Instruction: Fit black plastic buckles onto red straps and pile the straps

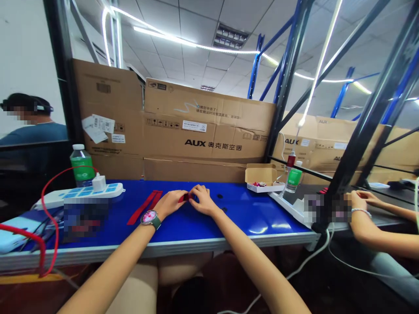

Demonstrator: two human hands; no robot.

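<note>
Close together above the blue tabletop (193, 224), my left hand (170, 203) and my right hand (203, 201) pinch a small dark-red strip (185, 198) between them. Both sets of fingers are closed, and they cover much of the strip. The part under my right fingers looks darker, and I cannot make it out. Flat red strips (144, 208) of ribbon-like material lie just left of my left hand. To the right of my right hand are small black round pieces (220, 196) on the table.
A white power strip (113, 190), green-labelled bottle (81, 165) and red cable (42, 253) occupy the left. An open cardboard box (261, 176) with small items stands at back right, near another bottle (293, 178). Cardboard panels (209, 131) rise behind. Another person's hands (358, 200) are at right.
</note>
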